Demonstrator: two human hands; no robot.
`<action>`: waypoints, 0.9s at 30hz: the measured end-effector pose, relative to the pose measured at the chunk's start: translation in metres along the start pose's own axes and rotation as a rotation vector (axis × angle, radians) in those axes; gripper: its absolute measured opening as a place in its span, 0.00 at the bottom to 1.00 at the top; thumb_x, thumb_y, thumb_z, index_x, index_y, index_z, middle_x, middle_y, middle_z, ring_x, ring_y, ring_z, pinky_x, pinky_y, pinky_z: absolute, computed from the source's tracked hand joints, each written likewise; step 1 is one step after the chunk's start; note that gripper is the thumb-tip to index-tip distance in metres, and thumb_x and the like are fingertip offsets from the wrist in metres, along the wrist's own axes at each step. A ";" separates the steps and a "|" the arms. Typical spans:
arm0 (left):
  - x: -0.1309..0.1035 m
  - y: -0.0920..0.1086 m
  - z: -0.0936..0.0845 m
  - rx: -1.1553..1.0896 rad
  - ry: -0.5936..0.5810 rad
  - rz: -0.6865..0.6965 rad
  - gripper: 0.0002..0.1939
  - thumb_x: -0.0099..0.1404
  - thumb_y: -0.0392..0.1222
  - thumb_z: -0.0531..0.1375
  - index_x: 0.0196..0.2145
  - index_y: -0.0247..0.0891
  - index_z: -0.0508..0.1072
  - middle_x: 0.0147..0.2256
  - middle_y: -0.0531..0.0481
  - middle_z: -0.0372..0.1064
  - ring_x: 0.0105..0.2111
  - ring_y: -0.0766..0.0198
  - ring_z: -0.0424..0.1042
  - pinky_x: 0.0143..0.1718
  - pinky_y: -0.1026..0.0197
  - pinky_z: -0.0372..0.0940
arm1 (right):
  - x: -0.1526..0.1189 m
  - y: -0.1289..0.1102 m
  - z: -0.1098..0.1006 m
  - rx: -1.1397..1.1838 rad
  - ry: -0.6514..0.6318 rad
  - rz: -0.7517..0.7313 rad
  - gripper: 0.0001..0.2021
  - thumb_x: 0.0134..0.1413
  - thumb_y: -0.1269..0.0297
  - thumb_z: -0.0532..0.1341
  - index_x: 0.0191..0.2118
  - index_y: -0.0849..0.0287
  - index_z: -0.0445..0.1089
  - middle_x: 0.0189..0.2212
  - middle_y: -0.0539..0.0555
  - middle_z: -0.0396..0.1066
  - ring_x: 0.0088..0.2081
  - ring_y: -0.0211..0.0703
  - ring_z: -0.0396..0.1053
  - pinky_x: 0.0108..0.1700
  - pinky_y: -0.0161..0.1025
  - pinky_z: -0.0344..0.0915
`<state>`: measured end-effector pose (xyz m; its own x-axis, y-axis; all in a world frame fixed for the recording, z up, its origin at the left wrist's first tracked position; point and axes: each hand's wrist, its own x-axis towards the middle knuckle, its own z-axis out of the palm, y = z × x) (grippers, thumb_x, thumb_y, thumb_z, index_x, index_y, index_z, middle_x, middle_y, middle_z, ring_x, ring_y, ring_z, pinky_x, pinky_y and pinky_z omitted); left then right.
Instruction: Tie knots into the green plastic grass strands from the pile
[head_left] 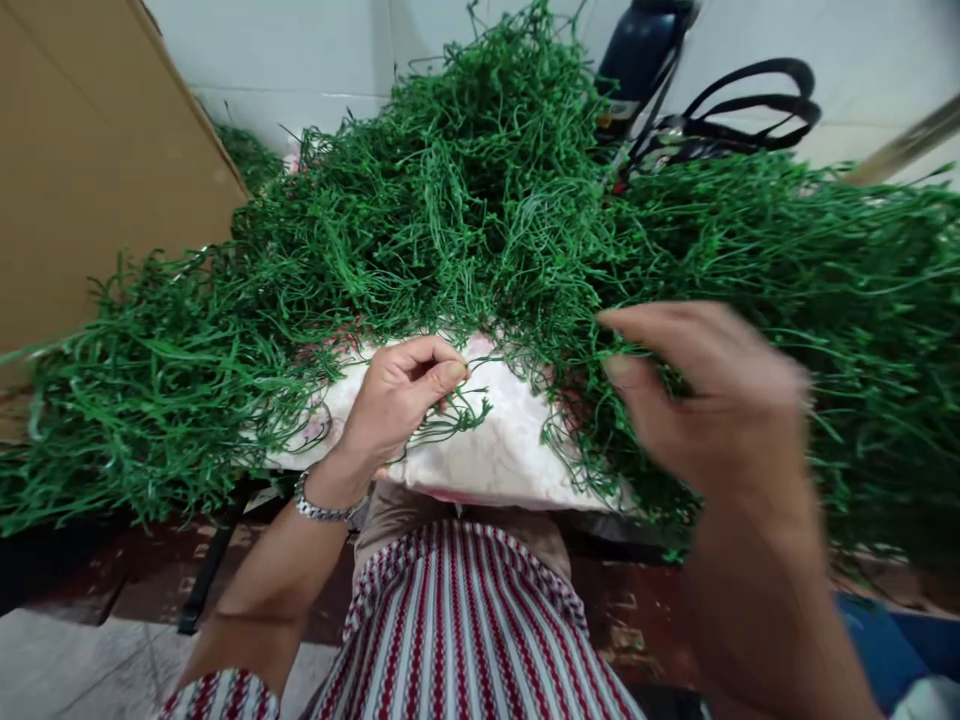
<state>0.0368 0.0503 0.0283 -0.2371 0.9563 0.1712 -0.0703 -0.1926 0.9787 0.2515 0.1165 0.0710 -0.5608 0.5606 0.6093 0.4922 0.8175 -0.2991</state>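
My left hand (409,390), a metal watch on its wrist, is closed in a pinch on a thin green plastic-looking stem sprig (461,415). The sprig's slim branches hang just above a white cloth-like cover (495,455). To the right, my right hand (697,390) is smeared by motion, with thumb and forefinger apart and nothing seen between them. It hovers by the right part of a large heap of similar green stems (480,200). Its other fingers are partly hidden behind the hand.
A brown cardboard panel (90,180) stands at the left. Behind the heap are a dark blue bottle-like object (641,50) and a black looped strap (757,100) against a pale wall. A dark reddish-brown surface edge (630,610) runs near my lap.
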 end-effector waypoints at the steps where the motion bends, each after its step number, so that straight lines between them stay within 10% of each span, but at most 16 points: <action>1: -0.001 -0.003 0.004 0.001 -0.007 -0.005 0.07 0.54 0.42 0.63 0.23 0.36 0.71 0.20 0.54 0.61 0.22 0.71 0.58 0.21 0.68 0.54 | -0.002 -0.006 0.014 0.071 -0.042 -0.023 0.15 0.53 0.66 0.58 0.48 0.56 0.67 0.43 0.57 0.68 0.46 0.45 0.66 0.47 0.45 0.65; 8: -0.019 -0.020 0.023 0.002 0.013 0.023 0.06 0.57 0.42 0.61 0.27 0.37 0.72 0.24 0.53 0.66 0.25 0.70 0.62 0.26 0.67 0.59 | -0.034 -0.025 0.089 0.513 -0.095 0.067 0.18 0.54 0.59 0.57 0.50 0.61 0.62 0.42 0.57 0.68 0.45 0.44 0.64 0.47 0.45 0.63; 19: -0.043 -0.011 0.012 0.519 -0.145 -0.049 0.03 0.57 0.32 0.56 0.30 0.36 0.69 0.29 0.52 0.66 0.32 0.66 0.64 0.36 0.64 0.60 | -0.057 -0.023 0.091 0.392 -0.056 0.062 0.05 0.54 0.64 0.56 0.32 0.60 0.66 0.29 0.54 0.68 0.35 0.41 0.64 0.44 0.44 0.58; 27: -0.051 -0.018 0.016 0.697 -0.182 0.043 0.05 0.57 0.29 0.52 0.27 0.35 0.63 0.25 0.55 0.58 0.25 0.71 0.58 0.27 0.66 0.54 | -0.064 -0.023 0.086 0.672 -0.356 0.154 0.11 0.56 0.58 0.57 0.35 0.62 0.66 0.27 0.51 0.64 0.32 0.37 0.62 0.37 0.36 0.58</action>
<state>0.0655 0.0084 0.0042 -0.0564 0.9841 0.1682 0.5847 -0.1040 0.8045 0.2191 0.0730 -0.0239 -0.7546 0.5905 0.2861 0.1365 0.5678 -0.8118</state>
